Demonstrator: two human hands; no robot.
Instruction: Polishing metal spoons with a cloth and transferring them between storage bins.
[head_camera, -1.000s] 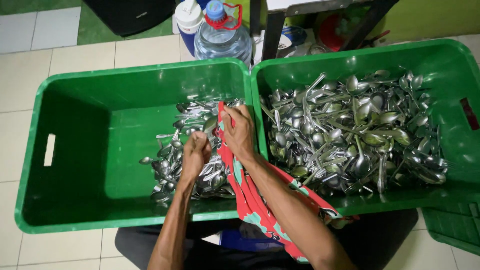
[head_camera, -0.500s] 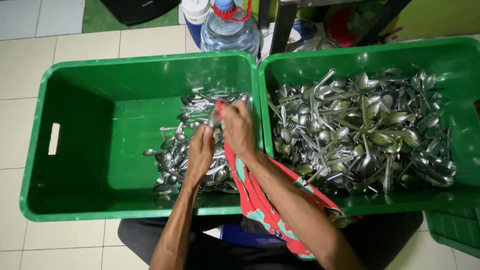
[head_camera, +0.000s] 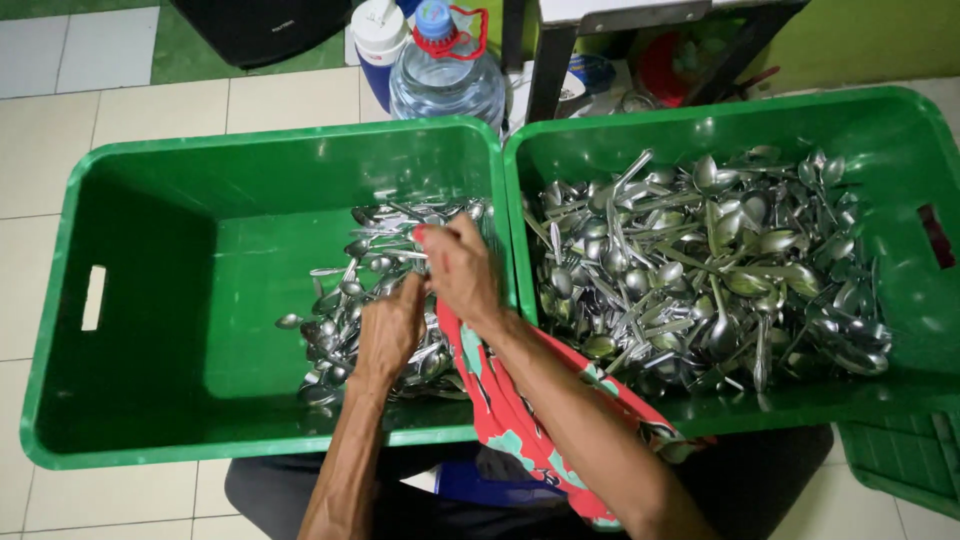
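Observation:
Both my hands are over the right part of the left green crate (head_camera: 70, 300), above a pile of metal spoons (head_camera: 345, 300). My right hand (head_camera: 462, 272) pinches a spoon (head_camera: 392, 252) whose handle points left. My left hand (head_camera: 390, 328) is curled beside it, fingers closed on a red patterned cloth (head_camera: 500, 400). This cloth runs from between my hands over the crate's front rim to my lap. The right green crate (head_camera: 900, 130) holds a much larger heap of spoons (head_camera: 700, 270).
A large clear water bottle (head_camera: 445, 75) with a blue cap and a white-lidded container (head_camera: 378, 30) stand on the tiled floor behind the crates. A dark table leg (head_camera: 545, 70) rises at the back. Another green crate's corner (head_camera: 900, 460) shows at the lower right.
The view has shifted slightly. My hands stay over the same spot on the spoon pile, with only small movements of the fingers.

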